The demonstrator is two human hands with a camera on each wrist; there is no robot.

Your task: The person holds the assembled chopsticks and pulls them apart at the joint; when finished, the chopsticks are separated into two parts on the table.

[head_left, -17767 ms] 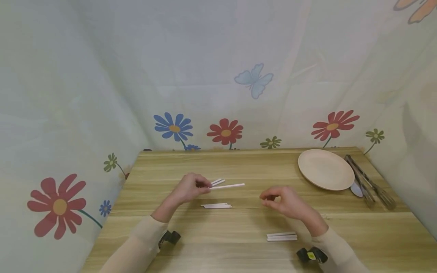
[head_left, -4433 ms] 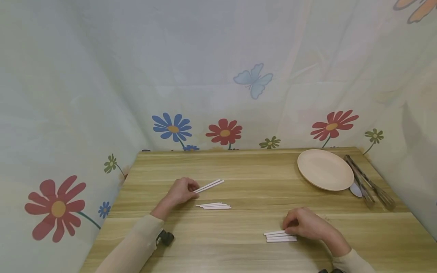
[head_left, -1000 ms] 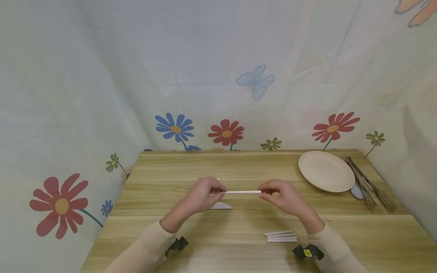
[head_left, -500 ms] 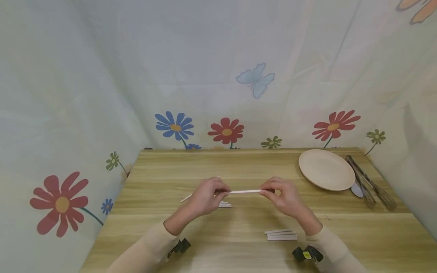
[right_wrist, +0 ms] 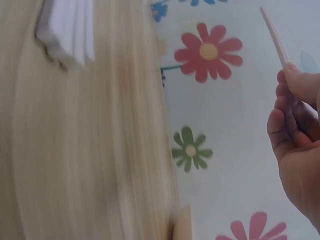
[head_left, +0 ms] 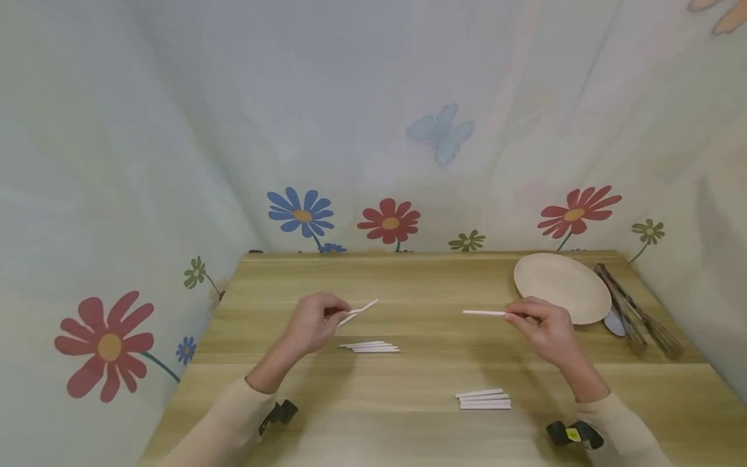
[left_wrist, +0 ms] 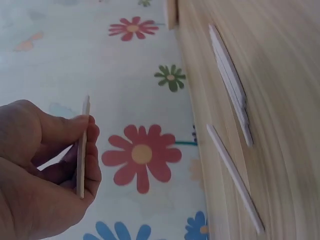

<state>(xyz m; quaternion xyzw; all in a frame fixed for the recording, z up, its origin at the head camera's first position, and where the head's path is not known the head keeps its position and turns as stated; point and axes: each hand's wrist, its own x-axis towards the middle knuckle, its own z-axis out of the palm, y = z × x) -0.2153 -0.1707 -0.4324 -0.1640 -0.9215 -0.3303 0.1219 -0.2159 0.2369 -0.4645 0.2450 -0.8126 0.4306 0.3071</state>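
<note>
My left hand (head_left: 315, 322) pinches a short thin white stick (left_wrist: 81, 165), raised above the table; its upper end looks uneven in the left wrist view. Below it lies a single white stick (head_left: 369, 305), partly hidden by that hand in the head view. My right hand (head_left: 543, 324) holds another white stick (head_left: 483, 313) by one end, pointing left, in front of the plate. Several short sticks form a left pile (head_left: 373, 347) nearer me than the left hand. A right pile (head_left: 484, 400) of several sticks sits toward the front right.
A round beige plate (head_left: 560, 279) lies at the back right. Beside it are a spoon (head_left: 613, 323) and dark-handled utensils (head_left: 636, 311), one with a whisk-like head (head_left: 666, 342). Flower-printed cloth (head_left: 327, 130) surrounds the wood-grain table (head_left: 420, 279).
Half a second ago both hands held one stick between them. Now they are apart, each with a separate piece. The left hand moved left, the right hand right. The right pile gained a stick since 17.8 s ago.
</note>
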